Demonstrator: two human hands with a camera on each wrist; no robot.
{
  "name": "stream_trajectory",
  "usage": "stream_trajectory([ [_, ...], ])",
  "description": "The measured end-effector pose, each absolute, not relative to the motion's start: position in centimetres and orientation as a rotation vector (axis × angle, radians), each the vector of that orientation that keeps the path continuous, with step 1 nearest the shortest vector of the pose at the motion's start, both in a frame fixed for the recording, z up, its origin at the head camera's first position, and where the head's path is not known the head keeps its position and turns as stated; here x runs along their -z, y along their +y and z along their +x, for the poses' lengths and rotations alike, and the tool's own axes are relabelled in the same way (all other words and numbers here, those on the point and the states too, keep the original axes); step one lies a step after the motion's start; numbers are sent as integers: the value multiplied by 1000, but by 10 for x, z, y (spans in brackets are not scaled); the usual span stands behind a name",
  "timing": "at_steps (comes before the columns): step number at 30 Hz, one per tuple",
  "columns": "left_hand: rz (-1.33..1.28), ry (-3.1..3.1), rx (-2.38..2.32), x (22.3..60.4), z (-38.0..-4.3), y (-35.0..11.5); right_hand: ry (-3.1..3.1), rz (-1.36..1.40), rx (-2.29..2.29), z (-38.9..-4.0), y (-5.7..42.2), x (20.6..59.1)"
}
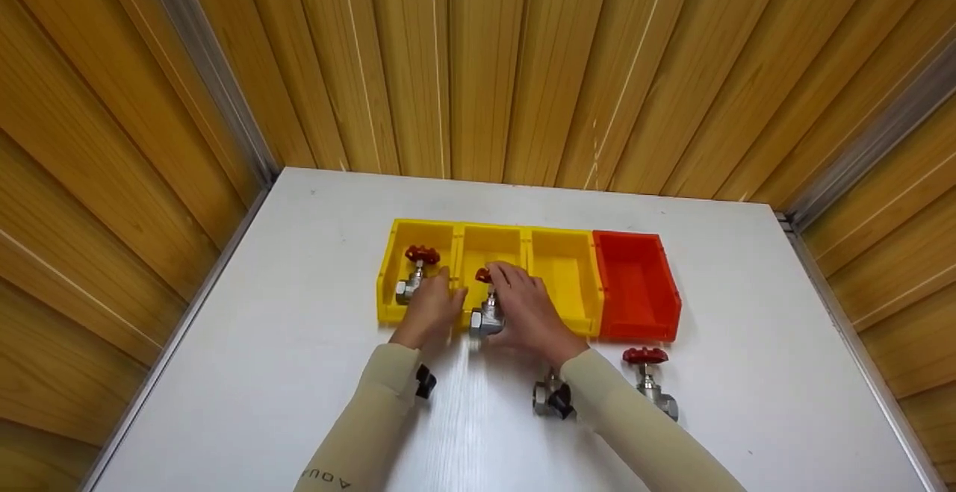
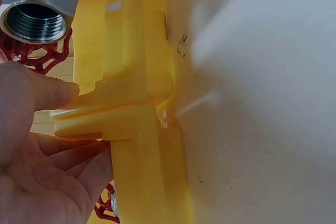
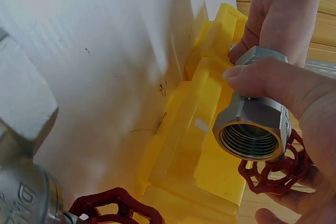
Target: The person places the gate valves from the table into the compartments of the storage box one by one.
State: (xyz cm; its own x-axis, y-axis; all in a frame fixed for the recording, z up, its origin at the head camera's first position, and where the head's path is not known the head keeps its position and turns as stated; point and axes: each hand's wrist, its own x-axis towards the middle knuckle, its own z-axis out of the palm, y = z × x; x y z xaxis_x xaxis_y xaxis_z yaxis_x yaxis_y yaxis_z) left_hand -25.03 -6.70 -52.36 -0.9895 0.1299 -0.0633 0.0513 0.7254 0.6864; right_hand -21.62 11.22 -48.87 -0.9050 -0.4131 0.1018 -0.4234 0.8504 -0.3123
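In the head view my right hand (image 1: 529, 311) grips a metal valve (image 1: 489, 318) with a red handwheel, held over the front of the second yellow bin (image 1: 489, 240). Its threaded opening faces the right wrist camera, and the thumb lies across the valve body (image 3: 257, 108). My left hand (image 1: 432, 309) is at the join between the first and second yellow bins. Thumb and fingers pinch the adjoining bin walls (image 2: 105, 116) from either side. Another red-wheeled valve (image 1: 411, 284) lies in the first yellow bin (image 1: 385, 272), beside the left hand.
A third yellow bin (image 1: 564, 260) and a red bin (image 1: 636, 283) continue the row to the right. On the white table (image 1: 314, 372), one red-wheeled valve (image 1: 650, 381) lies before the red bin. Another valve (image 1: 541, 396) is partly hidden by the right wrist. Wood-panelled walls (image 1: 478, 66) surround the table.
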Motion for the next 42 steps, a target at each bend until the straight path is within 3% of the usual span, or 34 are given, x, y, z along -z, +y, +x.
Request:
stream_trajectory([
  [42,65,2759,-1160,524,-248,-65,-3052,576,-600,-240,115,485],
])
